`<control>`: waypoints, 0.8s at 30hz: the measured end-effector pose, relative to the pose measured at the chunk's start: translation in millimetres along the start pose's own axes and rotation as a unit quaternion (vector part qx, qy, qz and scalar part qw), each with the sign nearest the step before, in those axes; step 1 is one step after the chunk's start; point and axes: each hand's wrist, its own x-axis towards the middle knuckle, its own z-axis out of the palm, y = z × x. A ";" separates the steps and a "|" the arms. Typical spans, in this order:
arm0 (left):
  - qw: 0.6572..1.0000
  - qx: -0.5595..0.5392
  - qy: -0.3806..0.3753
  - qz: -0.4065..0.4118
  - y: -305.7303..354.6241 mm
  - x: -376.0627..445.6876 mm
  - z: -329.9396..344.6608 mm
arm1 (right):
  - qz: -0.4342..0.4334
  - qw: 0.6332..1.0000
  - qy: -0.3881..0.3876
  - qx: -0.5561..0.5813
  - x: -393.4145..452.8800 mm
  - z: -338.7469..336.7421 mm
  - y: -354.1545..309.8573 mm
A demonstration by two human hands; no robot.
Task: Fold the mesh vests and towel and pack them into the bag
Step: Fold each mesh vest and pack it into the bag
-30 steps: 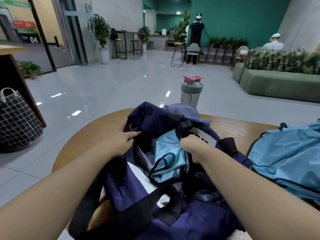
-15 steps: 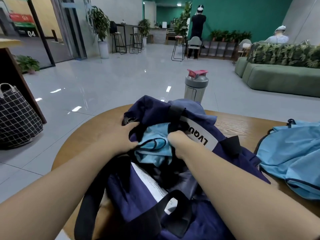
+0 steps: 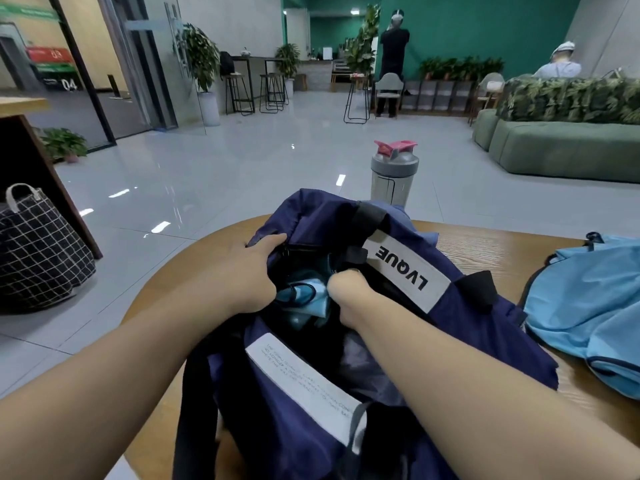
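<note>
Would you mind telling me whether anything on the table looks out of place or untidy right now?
Nothing looks damaged or spilled. One light blue mesh vest still lies unfolded and rumpled on the round wooden table, right of the navy duffel bag, while the right hand pushes another blue vest inside.

The bag (image 3: 467, 341) sat at the centre of the table (image 3: 485, 247), its mouth facing 12 o'clock. Inside that mouth lay 1 folded vest (image 3: 311, 296), between the 2 hands: the left hand (image 3: 249, 271) held the bag's rim at 10 o'clock, and the right hand (image 3: 346, 292) reached into the opening just right of the vest. A shaker bottle (image 3: 393, 174) stood behind the bag at 12 o'clock. More vests (image 3: 588, 306) lay on the table at 3 o'clock, just beside the bag. A basket (image 3: 38, 244) stood on the floor at 9 o'clock, well apart from the table. A sofa (image 3: 571, 150) lay far off at 2 o'clock.
</note>
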 end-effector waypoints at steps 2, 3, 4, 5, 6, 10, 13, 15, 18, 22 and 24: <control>1.000 -0.003 -0.003 0.002 3.0 -3.5 -3.8 | -0.029 0.996 0.027 0.078 -0.7 5.1 -12.1; 1.000 -0.004 -0.003 0.000 3.3 -4.6 -4.4 | -0.053 0.995 0.024 0.085 1.4 12.2 -13.9; 1.000 0.000 -0.002 -0.003 3.2 -6.2 -4.7 | -0.035 0.985 0.015 0.170 6.2 18.9 -13.8; 1.000 0.013 0.000 -0.008 3.2 -7.6 -4.2 | -0.022 0.974 0.018 0.227 13.3 26.0 -13.3; 0.999 0.036 0.003 -0.012 2.2 -8.5 -2.3 | -0.063 0.978 0.013 0.197 10.2 30.0 -12.8; 0.994 0.107 0.013 -0.031 -1.5 -6.0 13.3 | -0.090 0.986 0.058 0.125 6.2 34.3 3.2; 0.997 0.068 -0.001 -0.032 4.9 -2.9 20.5 | -0.160 0.984 0.058 0.047 -3.4 43.0 12.1; 0.997 0.068 -0.002 -0.031 14.6 -4.8 25.2 | -0.201 0.979 0.022 0.022 -12.4 48.5 14.0; 0.989 0.141 0.025 -0.048 29.0 -13.1 37.3 | -0.230 0.972 -0.016 0.041 -21.8 39.4 18.4; 0.958 0.281 0.056 0.030 29.2 -20.9 58.8 | -0.256 0.966 -0.037 0.020 -34.8 14.5 34.9; 0.946 0.318 0.018 0.059 23.4 -21.7 65.8 | -0.269 0.963 -0.012 0.005 -45.5 2.8 47.1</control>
